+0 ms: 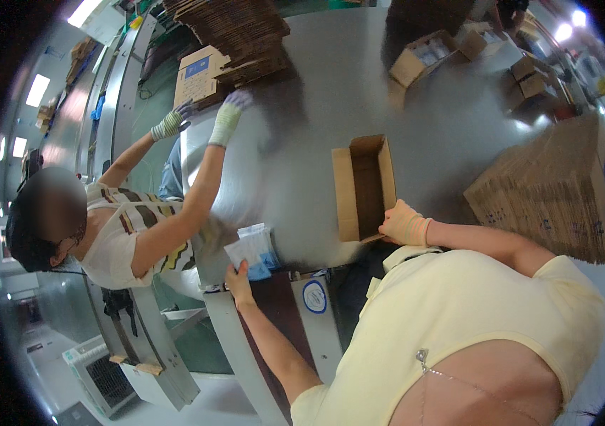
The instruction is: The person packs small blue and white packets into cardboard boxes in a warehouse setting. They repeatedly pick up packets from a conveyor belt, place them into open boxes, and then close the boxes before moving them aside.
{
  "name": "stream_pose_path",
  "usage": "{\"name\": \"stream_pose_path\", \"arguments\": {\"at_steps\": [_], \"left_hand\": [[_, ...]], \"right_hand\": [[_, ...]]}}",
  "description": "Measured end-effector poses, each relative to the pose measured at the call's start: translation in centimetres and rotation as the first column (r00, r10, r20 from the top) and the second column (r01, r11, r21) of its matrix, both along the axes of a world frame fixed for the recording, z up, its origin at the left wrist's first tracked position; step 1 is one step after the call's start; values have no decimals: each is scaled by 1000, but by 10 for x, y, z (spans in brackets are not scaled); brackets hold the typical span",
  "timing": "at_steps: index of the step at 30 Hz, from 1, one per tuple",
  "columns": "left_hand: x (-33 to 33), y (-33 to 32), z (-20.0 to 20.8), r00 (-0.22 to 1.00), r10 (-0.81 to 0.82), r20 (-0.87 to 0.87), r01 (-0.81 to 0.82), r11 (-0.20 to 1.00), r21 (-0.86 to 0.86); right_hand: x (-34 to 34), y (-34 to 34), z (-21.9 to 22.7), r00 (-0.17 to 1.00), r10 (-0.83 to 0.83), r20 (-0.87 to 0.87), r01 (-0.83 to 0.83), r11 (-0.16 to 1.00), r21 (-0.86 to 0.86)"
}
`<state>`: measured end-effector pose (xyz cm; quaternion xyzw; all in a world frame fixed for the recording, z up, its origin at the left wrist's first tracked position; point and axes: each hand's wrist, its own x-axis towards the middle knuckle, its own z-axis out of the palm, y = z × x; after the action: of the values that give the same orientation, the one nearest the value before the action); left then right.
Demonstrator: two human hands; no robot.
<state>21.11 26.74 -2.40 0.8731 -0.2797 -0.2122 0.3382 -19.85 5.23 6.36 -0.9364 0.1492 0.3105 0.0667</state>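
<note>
My left hand [239,285] is at the table's near-left edge, its thumb and fingers closed on white and blue plastic packets [251,250]. The packets overlap, so I cannot tell how many the hand grips. To the right, my right hand [405,224], with a striped band at the wrist, grips the near end of an open cardboard box [347,192]. The box's flaps are spread and its dark inside shows. Some fingers of the right hand are hidden by the box wall.
Across the grey metal table [302,142], on the left, a co-worker's gloved hands [228,117] reach toward stacked flat cartons [238,35]. Another tall stack of folded cartons [551,188] stands at the right. Open boxes with contents [423,57] sit at the far right.
</note>
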Motion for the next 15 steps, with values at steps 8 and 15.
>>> {"name": "stream_pose_path", "arguments": {"at_steps": [8,15], "left_hand": [[21,-69,-53,773,-206,-600,287,957,42],[-159,-184,-55,734,-602,314,495,791,359]], "right_hand": [[5,-10,8,992,46,116,-50,998,33],[5,-16,15,994,41,99,-42,999,6]]}}
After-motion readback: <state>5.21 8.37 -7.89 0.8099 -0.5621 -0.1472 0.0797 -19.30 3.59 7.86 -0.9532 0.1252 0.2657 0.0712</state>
